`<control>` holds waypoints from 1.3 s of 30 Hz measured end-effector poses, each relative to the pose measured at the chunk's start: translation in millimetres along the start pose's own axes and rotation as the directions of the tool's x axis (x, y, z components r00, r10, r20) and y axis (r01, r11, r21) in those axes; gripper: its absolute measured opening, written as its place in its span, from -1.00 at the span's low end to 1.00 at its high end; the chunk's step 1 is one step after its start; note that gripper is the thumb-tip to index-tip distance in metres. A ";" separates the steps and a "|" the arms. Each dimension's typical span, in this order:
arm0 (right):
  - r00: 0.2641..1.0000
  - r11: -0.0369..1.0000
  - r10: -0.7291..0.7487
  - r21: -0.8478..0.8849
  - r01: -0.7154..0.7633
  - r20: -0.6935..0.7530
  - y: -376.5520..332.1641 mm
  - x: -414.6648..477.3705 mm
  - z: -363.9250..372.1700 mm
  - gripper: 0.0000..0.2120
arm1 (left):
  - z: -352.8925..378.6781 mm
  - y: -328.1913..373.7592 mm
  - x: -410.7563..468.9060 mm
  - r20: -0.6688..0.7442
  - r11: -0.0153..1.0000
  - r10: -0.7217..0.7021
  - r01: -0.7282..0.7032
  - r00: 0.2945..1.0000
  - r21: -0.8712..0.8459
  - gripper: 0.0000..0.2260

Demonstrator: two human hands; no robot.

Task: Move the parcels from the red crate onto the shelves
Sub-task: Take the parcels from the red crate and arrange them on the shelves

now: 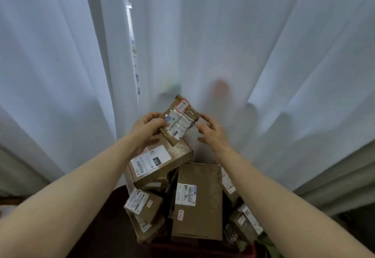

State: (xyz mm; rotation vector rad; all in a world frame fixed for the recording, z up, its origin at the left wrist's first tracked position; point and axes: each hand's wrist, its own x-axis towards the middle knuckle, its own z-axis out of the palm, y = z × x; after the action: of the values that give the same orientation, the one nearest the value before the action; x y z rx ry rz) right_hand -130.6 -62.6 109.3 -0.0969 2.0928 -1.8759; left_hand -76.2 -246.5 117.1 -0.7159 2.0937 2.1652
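1. Two broad folds of white curtain (223, 34) hang just behind the small parcel (178, 122) and close off the room above it and to both sides. A narrow slit (133, 54) in the cloth runs up above and to the left of the parcel.
2. Below the parcel we see a heap of brown boxes: a 010-labelled box (160, 162) just under it, a large flat box (197, 201) lower right, and a small box (144, 203) lower left. The red crate (203, 251) shows dimly beneath the heap.
3. Our left hand (146, 127) grips the parcel's left end, thumb curled over its label, and holds it tilted above the heap. Our right hand (211, 133) is spread, fingers relaxed, at the parcel's right edge; we cannot tell whether they touch it.
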 end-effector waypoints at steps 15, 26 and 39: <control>0.968 0.996 -0.031 0.069 0.050 -0.249 -34.0 -113.8 -101.6 -0.52 | 83.8 59.5 -50.4 0.469 0.980 0.144 -0.192 0.871 0.055 -0.62; 0.879 0.953 -0.034 0.249 0.172 -0.476 -20.2 -270.1 -201.1 -0.59 | 220.4 48.9 -162.6 0.652 0.974 0.170 -0.228 0.739 0.004 -0.58; 0.739 0.829 -0.117 0.344 0.441 -0.663 0.0 -444.7 -291.4 -0.41 | 335.6 24.6 -307.5 0.894 0.960 0.091 -0.278 0.438 0.038 -0.61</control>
State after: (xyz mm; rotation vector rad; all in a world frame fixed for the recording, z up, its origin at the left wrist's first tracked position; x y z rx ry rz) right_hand 205.9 333.9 219.8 0.3965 1.9501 -2.8979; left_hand 91.5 158.6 241.9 0.6425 1.7036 1.7164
